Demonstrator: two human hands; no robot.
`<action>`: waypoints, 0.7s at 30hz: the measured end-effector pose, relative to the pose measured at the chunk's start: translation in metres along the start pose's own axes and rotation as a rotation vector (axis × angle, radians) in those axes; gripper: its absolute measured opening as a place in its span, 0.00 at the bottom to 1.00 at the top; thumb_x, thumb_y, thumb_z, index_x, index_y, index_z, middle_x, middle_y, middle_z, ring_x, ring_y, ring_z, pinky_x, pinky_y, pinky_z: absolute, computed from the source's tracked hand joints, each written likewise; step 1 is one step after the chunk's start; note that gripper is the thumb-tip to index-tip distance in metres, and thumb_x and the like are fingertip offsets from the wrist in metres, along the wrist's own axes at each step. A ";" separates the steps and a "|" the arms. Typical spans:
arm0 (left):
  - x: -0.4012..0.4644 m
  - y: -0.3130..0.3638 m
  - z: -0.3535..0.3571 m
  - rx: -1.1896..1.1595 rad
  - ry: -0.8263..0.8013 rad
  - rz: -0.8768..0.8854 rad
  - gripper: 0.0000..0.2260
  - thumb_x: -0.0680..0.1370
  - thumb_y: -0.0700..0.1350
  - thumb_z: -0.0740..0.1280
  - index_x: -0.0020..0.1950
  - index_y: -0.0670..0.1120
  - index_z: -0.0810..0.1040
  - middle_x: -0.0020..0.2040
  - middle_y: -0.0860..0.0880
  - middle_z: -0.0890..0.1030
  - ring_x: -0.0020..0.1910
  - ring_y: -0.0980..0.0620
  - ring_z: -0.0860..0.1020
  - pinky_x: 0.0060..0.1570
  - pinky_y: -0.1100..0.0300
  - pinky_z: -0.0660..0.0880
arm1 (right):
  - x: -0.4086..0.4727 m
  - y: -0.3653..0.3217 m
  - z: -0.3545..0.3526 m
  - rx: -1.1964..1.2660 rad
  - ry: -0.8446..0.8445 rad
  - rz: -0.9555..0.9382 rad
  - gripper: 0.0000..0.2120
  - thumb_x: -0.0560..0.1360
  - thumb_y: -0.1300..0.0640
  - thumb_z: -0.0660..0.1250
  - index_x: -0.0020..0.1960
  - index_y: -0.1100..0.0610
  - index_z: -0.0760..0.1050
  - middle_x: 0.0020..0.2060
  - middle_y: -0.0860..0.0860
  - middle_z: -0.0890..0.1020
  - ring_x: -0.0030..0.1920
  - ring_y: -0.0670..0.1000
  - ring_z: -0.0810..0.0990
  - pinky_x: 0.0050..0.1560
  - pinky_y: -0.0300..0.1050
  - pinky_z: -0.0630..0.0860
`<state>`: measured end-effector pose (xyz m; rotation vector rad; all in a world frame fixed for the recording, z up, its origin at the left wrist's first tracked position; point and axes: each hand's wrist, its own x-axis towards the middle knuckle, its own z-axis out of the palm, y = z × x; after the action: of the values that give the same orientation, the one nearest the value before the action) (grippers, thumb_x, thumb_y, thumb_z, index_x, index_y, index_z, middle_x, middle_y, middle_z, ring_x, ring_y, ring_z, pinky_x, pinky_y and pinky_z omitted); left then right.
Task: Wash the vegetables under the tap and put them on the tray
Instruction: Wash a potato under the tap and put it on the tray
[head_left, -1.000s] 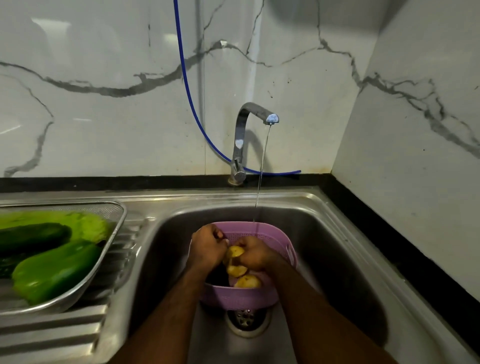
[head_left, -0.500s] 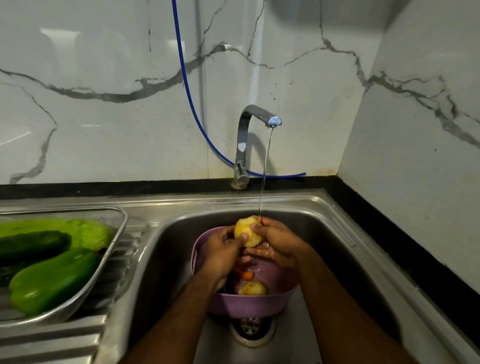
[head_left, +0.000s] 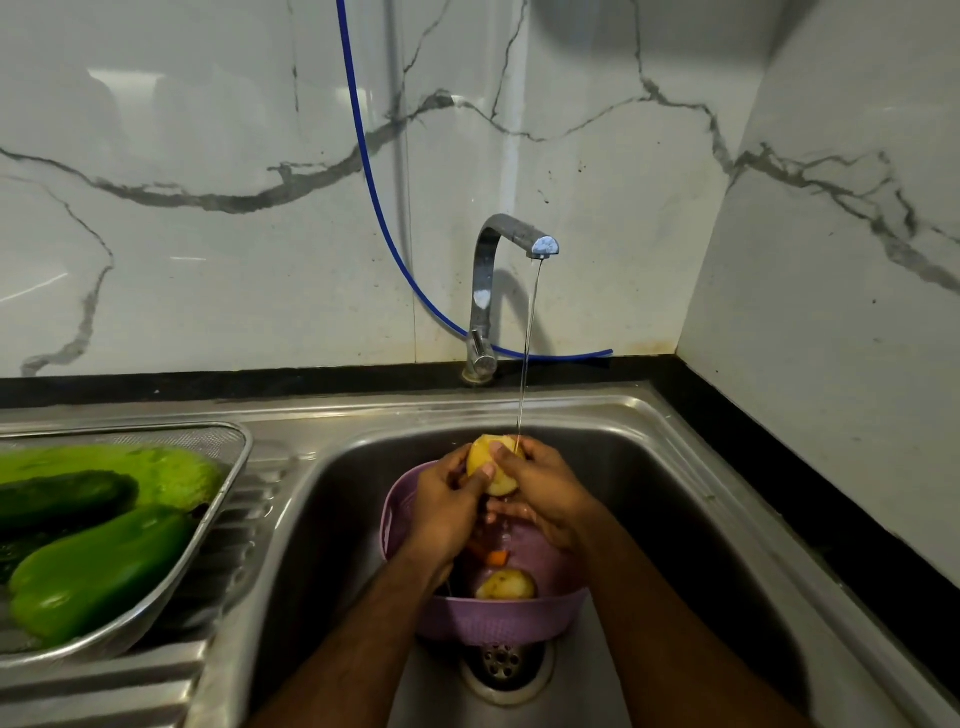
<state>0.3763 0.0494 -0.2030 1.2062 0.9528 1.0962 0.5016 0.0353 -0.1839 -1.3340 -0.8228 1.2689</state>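
Both hands hold a yellow potato (head_left: 488, 462) under the thin stream from the steel tap (head_left: 511, 236). My left hand (head_left: 441, 514) grips its left side with the thumb across the front, and my right hand (head_left: 545, 493) wraps its right side. Below them a purple basket (head_left: 498, 618) sits in the sink (head_left: 675, 493); another potato (head_left: 506, 584) and a bit of orange carrot (head_left: 497, 557) lie in it. The metal tray (head_left: 228, 499) on the left drainboard carries a green pepper (head_left: 98, 566), a dark cucumber (head_left: 62, 496) and a pale green vegetable (head_left: 156, 467).
A blue hose (head_left: 374, 187) hangs down the marble wall and runs behind the tap. The drain (head_left: 501, 662) lies at the sink's near side under the basket. A marble side wall (head_left: 831, 312) closes the right.
Both hands lifted a potato out of the basket up into the water stream. Since half a second ago they hold it there, turning it slightly.
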 end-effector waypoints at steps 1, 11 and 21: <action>-0.001 0.001 0.001 0.017 -0.016 0.014 0.12 0.80 0.40 0.68 0.62 0.50 0.80 0.53 0.48 0.86 0.52 0.49 0.84 0.57 0.44 0.80 | 0.001 0.001 0.001 0.003 0.031 -0.008 0.14 0.82 0.51 0.68 0.63 0.58 0.78 0.57 0.60 0.85 0.50 0.55 0.86 0.38 0.46 0.84; -0.002 0.004 0.007 -0.104 0.072 -0.068 0.08 0.81 0.42 0.67 0.59 0.44 0.80 0.50 0.43 0.86 0.53 0.40 0.83 0.56 0.38 0.79 | 0.000 -0.014 -0.007 0.125 0.058 0.074 0.20 0.78 0.53 0.73 0.66 0.59 0.75 0.55 0.61 0.83 0.48 0.57 0.85 0.38 0.49 0.83; -0.006 0.010 0.006 -0.102 -0.022 -0.102 0.09 0.82 0.47 0.65 0.57 0.47 0.82 0.50 0.44 0.86 0.52 0.42 0.84 0.44 0.44 0.82 | -0.004 -0.021 -0.003 0.324 -0.052 0.046 0.11 0.83 0.61 0.64 0.64 0.56 0.75 0.61 0.61 0.79 0.59 0.60 0.81 0.51 0.55 0.82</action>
<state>0.3798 0.0423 -0.1926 1.0732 0.9210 1.0356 0.5078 0.0350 -0.1629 -1.0687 -0.5939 1.4103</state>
